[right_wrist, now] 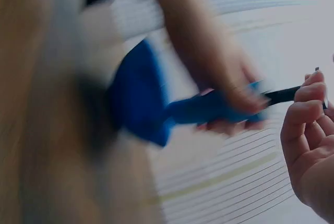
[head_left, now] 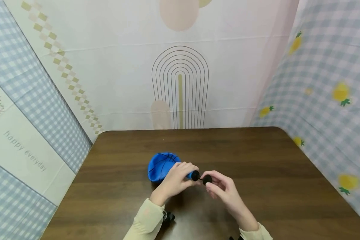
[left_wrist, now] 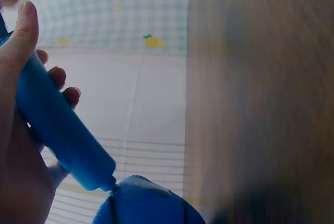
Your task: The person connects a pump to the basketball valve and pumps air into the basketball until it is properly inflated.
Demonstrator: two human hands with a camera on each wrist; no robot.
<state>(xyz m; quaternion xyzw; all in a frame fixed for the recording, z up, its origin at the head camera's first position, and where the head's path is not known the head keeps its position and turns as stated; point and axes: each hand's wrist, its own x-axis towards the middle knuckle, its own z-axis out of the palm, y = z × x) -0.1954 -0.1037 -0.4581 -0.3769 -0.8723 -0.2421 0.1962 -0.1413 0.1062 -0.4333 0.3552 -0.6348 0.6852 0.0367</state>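
Note:
A limp blue ball with black lines [head_left: 158, 167] sags inward on the wooden table. Into it runs the narrow tip of a blue ball pump [left_wrist: 65, 125], whose barrel slants up from the ball. My left hand [head_left: 176, 179] is wrapped around that barrel, with the thumb along one side in the left wrist view. A black rod [right_wrist: 283, 96] sticks out of the pump's far end. My right hand [head_left: 225, 190] pinches the round black handle [head_left: 207, 180] at the end of this rod, a short distance from the barrel. Fingers partly hide the handle in the right wrist view.
The brown wooden table [head_left: 114, 200] spreads around both hands. Behind it hangs a pale printed cloth [head_left: 123, 83], and checked cloths [head_left: 321, 126] close off the left and right sides. A black strap piece [head_left: 168, 217] sits at the left wrist.

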